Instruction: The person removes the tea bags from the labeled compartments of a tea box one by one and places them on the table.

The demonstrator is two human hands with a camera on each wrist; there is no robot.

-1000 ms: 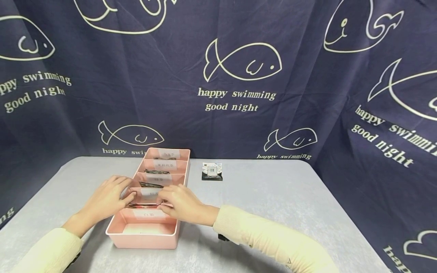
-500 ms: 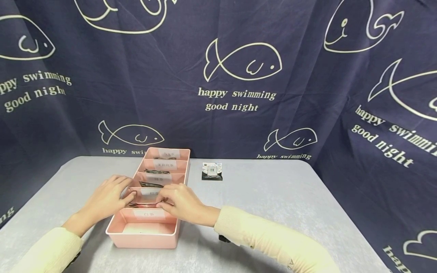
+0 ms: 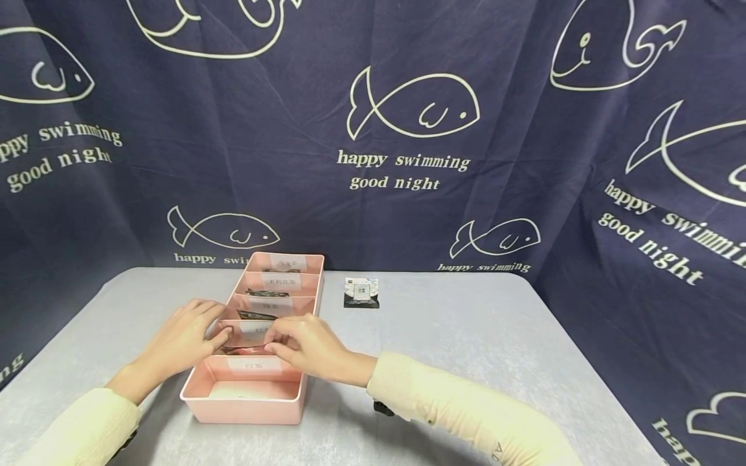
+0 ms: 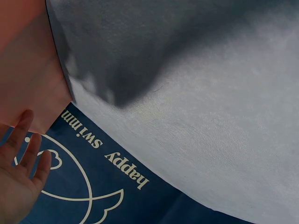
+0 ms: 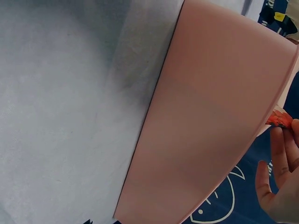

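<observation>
A long pink divided box (image 3: 245, 411) stands left of the middle of the table, its dividers bearing white labels with Chinese characters. My right hand (image 3: 311, 346) reaches over its right rim and pinches the right end of a red tea bag packet (image 3: 247, 351) in the second compartment from the front. Orange-red printing on that packet (image 5: 280, 118) shows beside the fingers in the right wrist view. My left hand (image 3: 186, 333) rests at the box's left rim, thumb over the same compartment near the packet's left end. In the left wrist view its fingers (image 4: 41, 170) are spread and relaxed.
Dark tea bag packets (image 3: 258, 315) stand in the compartments farther back. Another packet (image 3: 362, 293), black and white, lies flat on the grey table (image 3: 466, 349) right of the box. A navy curtain (image 3: 408, 226) with fish prints hangs close behind the table.
My right hand has shifted slightly left, and the red packet's top now leans so that more of its red face shows. The left hand has stayed in place.
</observation>
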